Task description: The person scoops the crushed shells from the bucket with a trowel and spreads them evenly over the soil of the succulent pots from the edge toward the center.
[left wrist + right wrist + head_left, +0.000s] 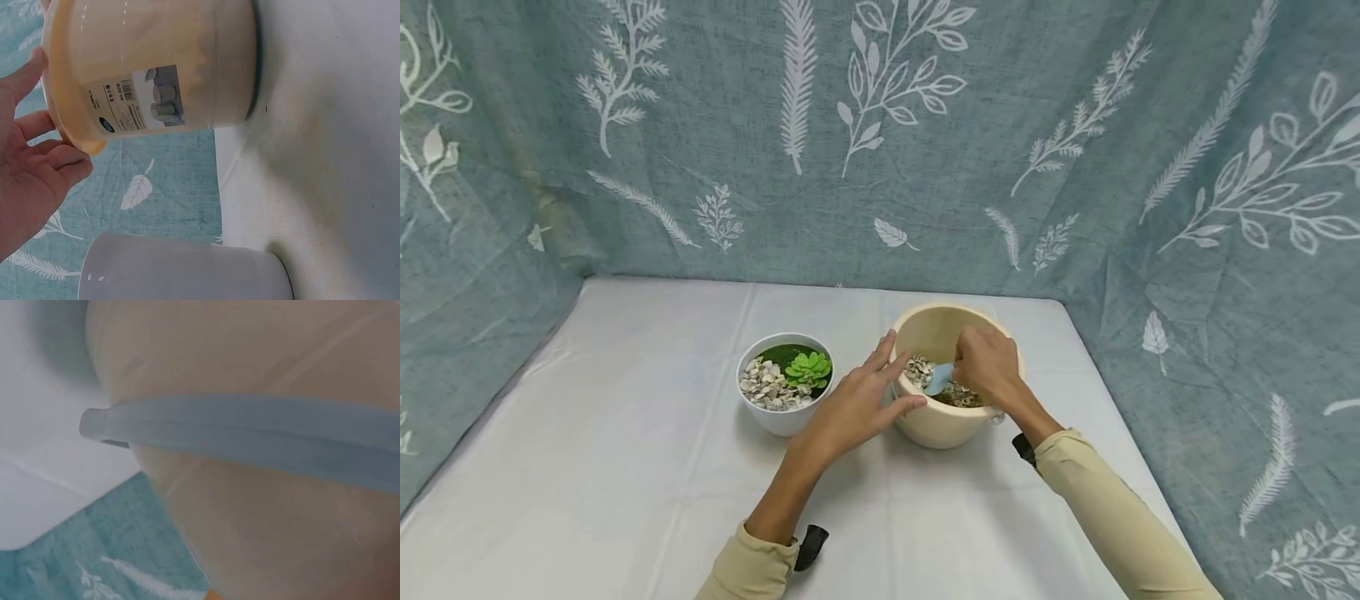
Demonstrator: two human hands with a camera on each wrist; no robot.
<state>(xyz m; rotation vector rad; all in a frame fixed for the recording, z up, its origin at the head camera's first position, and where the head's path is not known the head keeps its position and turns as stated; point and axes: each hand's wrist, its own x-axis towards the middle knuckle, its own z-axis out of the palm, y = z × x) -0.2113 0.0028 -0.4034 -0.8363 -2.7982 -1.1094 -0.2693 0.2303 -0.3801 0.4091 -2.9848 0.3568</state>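
A cream bucket [936, 429] stands on the table with small pale stones [919, 372] and darker brown bits inside. My right hand [987, 360] reaches in over the rim and grips a light blue scoop [938, 379], whose blade touches the stones. My left hand [853, 408] rests against the left side of the bucket's rim, fingers spread. In the left wrist view, the left fingers [37, 125] touch that rim, above a printed label [134, 100]. The right wrist view shows the bucket's outer wall [250, 525] with a grey-blue handle [250, 428] across it; the right hand is hidden there.
Left of the bucket stands a white bowl [782, 423] holding pale stones, a green succulent [808, 369] and a dark green surface. A white cloth [587, 467] covers the table. Green leaf-patterned fabric [737, 125] hangs behind and at both sides.
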